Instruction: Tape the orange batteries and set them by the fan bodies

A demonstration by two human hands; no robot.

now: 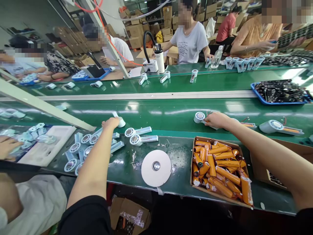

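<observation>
My left hand (110,123) reaches onto the green belt, its fingers closed at a light blue handheld fan housing (121,122); the exact grip is partly hidden. My right hand (217,120) pinches the handle end of another fan housing (199,117), whose round head faces up and left. Two fan housings (135,140) with open handles lie between my arms on the bench edge. Behind and under my left forearm, several more are piled (74,147). Further right on the belt rests a fan housing (271,126) with an orange battery in its handle.
A cardboard box of orange wrapped batteries (228,176) stands on the bench beside a white tape roll (156,168). Another carton (259,163) lies under my right forearm. A slanted metal post (46,104) crosses at left. Across the belt are co-workers and a blue tray (281,102) of black parts.
</observation>
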